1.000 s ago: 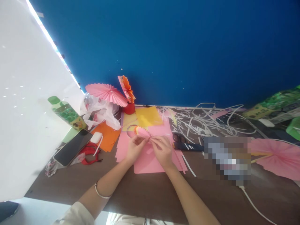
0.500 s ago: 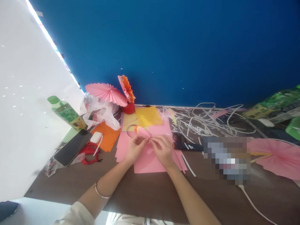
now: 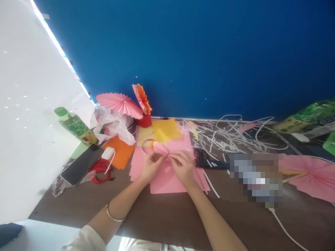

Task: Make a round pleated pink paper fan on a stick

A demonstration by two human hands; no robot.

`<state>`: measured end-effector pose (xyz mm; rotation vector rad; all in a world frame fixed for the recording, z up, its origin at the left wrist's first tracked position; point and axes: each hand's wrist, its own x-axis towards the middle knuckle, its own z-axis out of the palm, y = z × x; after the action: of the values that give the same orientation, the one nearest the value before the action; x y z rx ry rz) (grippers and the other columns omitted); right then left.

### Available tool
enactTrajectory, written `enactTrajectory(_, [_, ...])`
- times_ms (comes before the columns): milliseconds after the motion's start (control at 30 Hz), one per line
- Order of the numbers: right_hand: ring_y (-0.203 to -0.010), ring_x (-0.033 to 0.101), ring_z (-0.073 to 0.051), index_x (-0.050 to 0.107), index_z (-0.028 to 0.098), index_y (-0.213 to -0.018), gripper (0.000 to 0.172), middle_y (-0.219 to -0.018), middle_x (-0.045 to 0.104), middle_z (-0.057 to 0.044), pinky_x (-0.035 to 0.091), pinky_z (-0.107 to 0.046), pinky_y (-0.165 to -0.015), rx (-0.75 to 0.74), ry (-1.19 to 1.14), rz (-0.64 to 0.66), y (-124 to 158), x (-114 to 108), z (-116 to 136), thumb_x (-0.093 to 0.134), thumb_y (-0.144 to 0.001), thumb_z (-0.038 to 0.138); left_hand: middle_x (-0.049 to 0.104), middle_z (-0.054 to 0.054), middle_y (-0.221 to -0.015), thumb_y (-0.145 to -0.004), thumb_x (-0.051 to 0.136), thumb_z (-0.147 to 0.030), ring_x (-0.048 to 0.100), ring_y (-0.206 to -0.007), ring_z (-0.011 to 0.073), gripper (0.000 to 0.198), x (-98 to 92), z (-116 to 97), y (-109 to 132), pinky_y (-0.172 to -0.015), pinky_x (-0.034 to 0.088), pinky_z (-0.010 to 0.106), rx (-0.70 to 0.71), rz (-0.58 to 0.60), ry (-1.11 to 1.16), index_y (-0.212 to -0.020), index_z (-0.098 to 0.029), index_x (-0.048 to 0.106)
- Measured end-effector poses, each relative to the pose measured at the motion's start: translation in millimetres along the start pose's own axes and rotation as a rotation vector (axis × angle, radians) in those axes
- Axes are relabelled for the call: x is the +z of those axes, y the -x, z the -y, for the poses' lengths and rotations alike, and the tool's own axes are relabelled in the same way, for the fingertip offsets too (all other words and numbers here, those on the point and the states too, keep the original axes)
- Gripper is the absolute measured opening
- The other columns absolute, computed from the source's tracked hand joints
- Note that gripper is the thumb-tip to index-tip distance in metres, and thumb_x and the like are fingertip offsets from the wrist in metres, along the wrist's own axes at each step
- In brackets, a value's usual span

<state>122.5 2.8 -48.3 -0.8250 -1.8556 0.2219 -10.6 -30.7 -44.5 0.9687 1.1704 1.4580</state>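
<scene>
A small pleated paper fan [image 3: 159, 146], pink with orange and yellow edges, is bunched to a narrow end between my hands. My left hand [image 3: 151, 165] pinches it from the left, thumb and fingers closed. My right hand [image 3: 182, 168] has its fingertips closed at the narrow end, meeting the left fingertips; exactly what lies between them is too small to make out. Both hands hover above a stack of pink paper sheets [image 3: 167, 183]. Just behind the left hand lies a ring-shaped roll [image 3: 143, 147], partly hidden by the fan.
Yellow paper [image 3: 166, 129] lies behind the hands, orange paper [image 3: 119, 153] and a phone [image 3: 82, 164] to the left. Scissors [image 3: 201, 153] and tangled white strips [image 3: 222, 137] are on the right. Pleated pink fans [image 3: 121, 104] stand near the blue wall [image 3: 183, 52]. A green bottle [image 3: 75, 126] leans left.
The hands and the fan keep nearly the same pose, fingertips together. The whole view has shifted very slightly.
</scene>
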Motion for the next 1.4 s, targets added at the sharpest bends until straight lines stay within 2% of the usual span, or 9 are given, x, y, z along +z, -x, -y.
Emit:
enactTrajectory(200, [-0.077,0.057,-0.016,0.058,0.019,-0.073,0.008,-0.077,0.064,-0.001,0.037,-0.036,-0.078,0.012,0.053,0.082,0.6,-1.3,-1.3,0.057,-0.08,0.014,0.065,0.005,-0.072,-0.068,0.068,-0.032,0.06,-0.072,0.0166,0.02,-0.2,-1.8,0.1,-0.071,0.046,0.03,-0.002,0.012,-0.024,-0.072,-0.014,0.062])
enactTrajectory(600, [-0.077,0.058,-0.016,0.059,0.021,-0.079,0.008,-0.079,0.065,-0.001,0.038,-0.036,-0.079,-0.014,0.03,0.022,0.8,-1.8,2.1,0.06,-0.078,0.013,0.065,0.005,-0.072,-0.068,0.068,-0.035,0.06,-0.073,0.0171,0.022,-0.1,-1.9,-0.5,-0.072,0.046,0.03,-0.007,0.016,-0.008,-0.073,-0.014,0.062])
enactTrajectory(867, [-0.079,0.058,-0.016,0.057,0.02,-0.076,0.009,-0.08,0.065,-0.001,0.035,-0.037,-0.081,-0.014,0.059,0.111,0.5,-3.6,-0.6,0.054,-0.081,0.014,0.065,0.006,-0.074,-0.068,0.068,-0.034,0.061,-0.074,0.017,0.021,0.4,-3.8,0.8,-0.073,0.047,0.031,-0.008,0.015,-0.007,-0.071,-0.014,0.062])
enactTrajectory(1233, [-0.08,0.059,-0.017,0.058,0.021,-0.079,0.007,-0.08,0.065,-0.002,0.038,-0.039,-0.083,-0.013,0.046,0.109,2.6,-4.4,-2.1,0.054,-0.083,0.016,0.067,0.007,-0.077,-0.069,0.068,-0.035,0.062,-0.076,0.0179,0.022,-0.4,0.6,0.0,-0.075,0.048,0.033,-0.023,0.009,0.005,-0.074,-0.014,0.062])
enactTrajectory(1400, [-0.078,0.059,-0.017,0.06,0.021,-0.081,0.008,-0.08,0.065,-0.002,0.038,-0.039,-0.082,-0.057,0.073,0.103,0.8,-5.5,-1.2,0.054,-0.082,0.015,0.066,0.005,-0.076,-0.069,0.068,-0.035,0.062,-0.076,0.0189,0.022,-0.3,0.0,1.1,-0.073,0.048,0.032,-0.017,-0.003,-0.026,-0.073,-0.014,0.063])
